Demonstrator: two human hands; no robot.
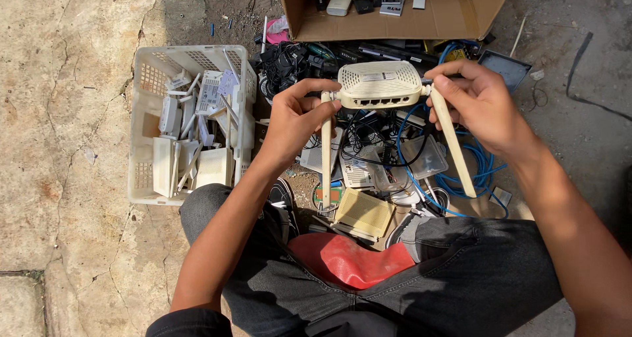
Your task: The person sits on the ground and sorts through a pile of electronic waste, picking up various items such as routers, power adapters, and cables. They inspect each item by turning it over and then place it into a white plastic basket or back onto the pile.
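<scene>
Head view: only camera, looks down at a seated person's lap and a heap of scrap electronics on the ground.
Router (380,85): cream box, vented top, port row facing the camera, held in the air at upper centre of the frame, above the heap.
Left hand (294,122): centre-left, fingers clenched on the root of the left antenna (326,154), which hangs straight down.
Right hand (484,104): upper right, fingers pinching the hinge end of the right antenna (453,143), which slants down toward lower right.
Support: router hangs only by the two antenna roots; no hand is on the body itself.
Risk 1: hinge could snap or twist off, since the box's weight loads thin plastic joints.
Risk 2: router could drop into the cable pile (388,162) below if either pinch slips.
Risk 3: right antenna tip sits close to the blue cable (484,172); could snag, judged from overlap.
Basket (191,123): white, left of frame, full of pale casings.
Cardboard box (454,14): top edge, holds small devices.
Red cloth (352,258): between the knees, lower centre.
</scene>
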